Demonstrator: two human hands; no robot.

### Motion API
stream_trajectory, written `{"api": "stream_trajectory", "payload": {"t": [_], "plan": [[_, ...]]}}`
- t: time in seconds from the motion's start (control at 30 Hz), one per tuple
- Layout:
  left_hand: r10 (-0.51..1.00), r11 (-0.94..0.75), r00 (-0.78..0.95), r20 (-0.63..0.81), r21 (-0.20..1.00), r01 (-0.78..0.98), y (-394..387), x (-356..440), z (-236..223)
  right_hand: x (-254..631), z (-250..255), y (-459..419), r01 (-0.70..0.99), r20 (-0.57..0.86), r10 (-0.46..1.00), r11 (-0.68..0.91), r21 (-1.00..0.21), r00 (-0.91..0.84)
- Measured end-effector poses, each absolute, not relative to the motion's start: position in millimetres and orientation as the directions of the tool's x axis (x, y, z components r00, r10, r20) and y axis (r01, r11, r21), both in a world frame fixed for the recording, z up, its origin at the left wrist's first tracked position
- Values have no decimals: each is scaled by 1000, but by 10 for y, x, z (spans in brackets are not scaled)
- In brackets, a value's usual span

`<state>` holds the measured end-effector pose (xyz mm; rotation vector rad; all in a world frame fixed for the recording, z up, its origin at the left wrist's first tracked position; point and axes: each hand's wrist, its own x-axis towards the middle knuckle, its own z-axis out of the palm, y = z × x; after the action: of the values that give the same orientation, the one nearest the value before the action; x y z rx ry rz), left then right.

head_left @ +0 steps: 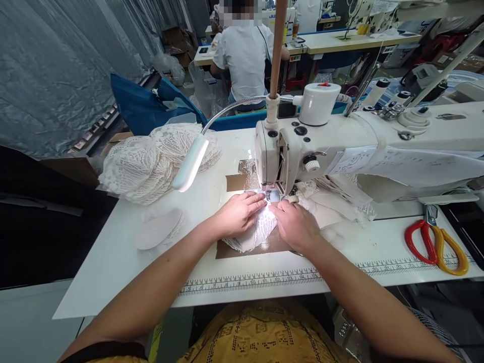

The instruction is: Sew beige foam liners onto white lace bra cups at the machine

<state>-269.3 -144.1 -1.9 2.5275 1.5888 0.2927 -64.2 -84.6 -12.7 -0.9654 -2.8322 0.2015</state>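
A white lace piece, shaped like a cup, lies under the needle area of a white sewing machine. My left hand rests on its left part, fingers stretched forward and lying flat close to the presser foot. On the other side, my right hand has its fingers curled together at the lace's right edge, near the needle. The fingertips of this hand are partly hidden. A lit lamp on a bendable neck reaches over the table from the machine head.
Stacked lace pieces sit at the back left, with smooth oval pads nearer. More fabric pieces lie right of the needle. Red-and-yellow-handled scissors rest at the right by a printed ruler. A person sits ahead.
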Motion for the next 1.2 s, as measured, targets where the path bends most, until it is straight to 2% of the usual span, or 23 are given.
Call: {"api": "stream_trajectory", "payload": {"t": [0.17,0.3,0.4,0.57,0.67,0.83,0.9,1.03,1.2], "plan": [[915,-398,358,184,280,873,-1599,-2568,87,-590,-153,-820,578,148,632,763,-290,-760],[942,-327,302,146,197,924,-1671,-2412,78,-560,-147,-808,535,173,625,756,-378,-761],[942,-314,287,177,156,936,-1672,-2383,4,-539,-107,-801,502,170,617,746,-437,-768],[941,-313,255,224,283,907,-1692,-2431,-55,-495,-36,-796,444,170,578,755,-483,-798],[955,-268,193,224,382,885,-1709,-2455,-55,-466,-19,-811,380,116,476,807,-452,-872],[966,-241,165,197,466,851,-1734,-2480,-64,-422,9,-885,361,10,374,902,-236,-927],[949,-306,234,210,443,843,-1753,-2479,-71,-406,21,-924,359,-9,365,913,-193,-931],[905,-419,364,219,319,850,-1792,-2453,-84,-377,5,-994,371,-1,376,912,-178,-926],[866,-476,419,272,194,858,-1802,-2409,-105,-345,-50,-1047,399,30,411,899,-182,-911]]}}
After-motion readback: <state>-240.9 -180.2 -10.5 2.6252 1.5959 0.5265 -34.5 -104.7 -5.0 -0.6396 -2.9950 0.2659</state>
